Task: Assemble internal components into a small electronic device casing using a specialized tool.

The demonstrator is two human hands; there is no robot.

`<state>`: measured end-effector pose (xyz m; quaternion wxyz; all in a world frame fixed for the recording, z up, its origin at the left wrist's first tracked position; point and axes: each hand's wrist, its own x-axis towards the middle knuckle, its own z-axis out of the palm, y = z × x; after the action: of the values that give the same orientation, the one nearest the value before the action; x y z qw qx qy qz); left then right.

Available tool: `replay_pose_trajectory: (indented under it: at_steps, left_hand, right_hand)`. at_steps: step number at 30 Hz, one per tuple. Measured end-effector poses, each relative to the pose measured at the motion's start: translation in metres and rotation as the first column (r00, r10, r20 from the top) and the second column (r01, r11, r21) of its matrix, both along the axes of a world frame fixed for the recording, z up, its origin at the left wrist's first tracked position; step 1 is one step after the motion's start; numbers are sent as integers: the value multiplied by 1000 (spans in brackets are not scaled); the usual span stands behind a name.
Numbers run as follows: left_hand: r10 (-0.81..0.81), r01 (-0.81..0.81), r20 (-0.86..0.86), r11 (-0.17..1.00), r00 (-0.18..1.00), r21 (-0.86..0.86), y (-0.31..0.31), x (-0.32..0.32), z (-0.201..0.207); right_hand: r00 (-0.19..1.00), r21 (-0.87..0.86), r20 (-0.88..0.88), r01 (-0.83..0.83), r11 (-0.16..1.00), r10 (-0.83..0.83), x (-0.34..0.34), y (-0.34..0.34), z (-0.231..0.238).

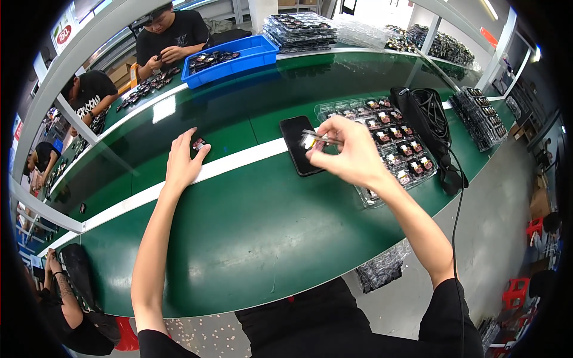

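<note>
My left hand lies on the green work surface at the white strip. Its fingers are apart, with a small black part with pale and pinkish bits between thumb and forefinger; I cannot tell if they touch it. My right hand pinches metal tweezers above a black phone. A small whitish, yellowish bit shows at the tweezers' tips, blurred. Right of that hand, a clear plastic tray holds rows of similar small black parts.
Beside the tray lie a black case and a coiled black cable. Stacked trays stand far right. Across the belt are a blue bin of parts and seated co-workers. Metal frame posts rise at both sides.
</note>
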<state>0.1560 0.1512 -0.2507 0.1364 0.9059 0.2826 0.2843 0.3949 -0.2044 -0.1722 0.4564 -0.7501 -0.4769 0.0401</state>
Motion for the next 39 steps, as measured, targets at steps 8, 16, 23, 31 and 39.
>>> replay_pose_trajectory:
  at_steps: [8, 16, 23, 31, 39]
  left_hand:
    - [-198, 198, -17, 980, 980, -20, -2, 11, 10]
    - [-590, 583, -12, 801, 808, -137, -113, -40, 35]
    - [-593, 591, 14, 799, 805, -107, -144, -74, 31]
    - [-569, 565, 49, 796, 821, -215, -131, -82, 21]
    - [-539, 542, 53, 836, 841, -92, -129, -80, 14]
  right_hand:
    - [816, -242, 364, 549, 800, -450, 146, -7, 3]
    - [905, -168, 146, 420, 892, -399, 169, -18, 6]
    - [994, 79, -106, -24, 997, 33, 49, 32, 30]
    - [899, 56, -282, -332, 942, 334, -80, 49, -39]
    - [832, 83, -431, -349, 934, 349, -97, 41, -60]
